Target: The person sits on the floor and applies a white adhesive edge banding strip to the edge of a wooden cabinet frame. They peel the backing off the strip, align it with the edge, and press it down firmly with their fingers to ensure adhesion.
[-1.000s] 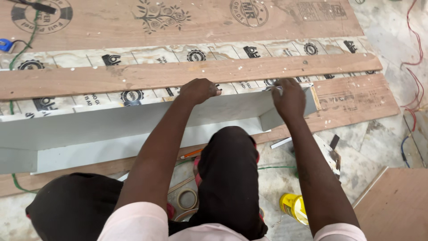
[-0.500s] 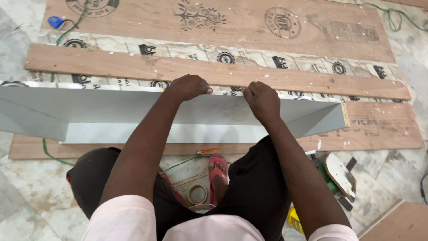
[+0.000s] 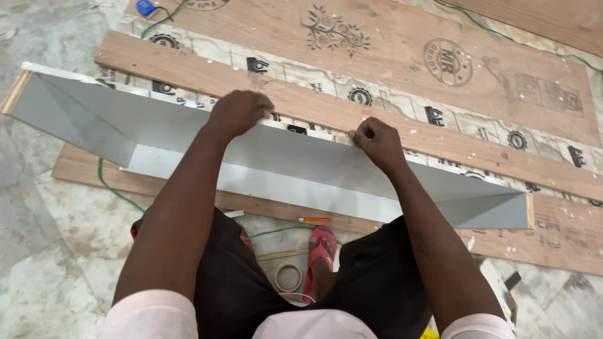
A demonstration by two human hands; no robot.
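Head view: a long grey laminated panel (image 3: 270,163), shaped like an open trough, is seen lying on the floor across the picture, with its far wall standing upright. This wall is held at its top edge by both hands. The left hand (image 3: 239,112) is closed over the edge, fingers curled to the far side; the right hand (image 3: 375,141) is pinched on the same edge further along, with its grip also closed on the panel. The two hands are kept apart, probably so that the long wall is steadied evenly and does not tip. Just behind the panel a narrow wooden plank (image 3: 352,116) is laid along it, on printed sheets (image 3: 477,138), and beyond that a wide plywood board (image 3: 402,56) is seen. Near the knees, a roll of tape (image 3: 288,276), an orange pencil (image 3: 314,220) and a red sandal (image 3: 319,251) are left on the stone floor (image 3: 50,251), within easy reach. A green cable (image 3: 113,191) is passed under the panel.
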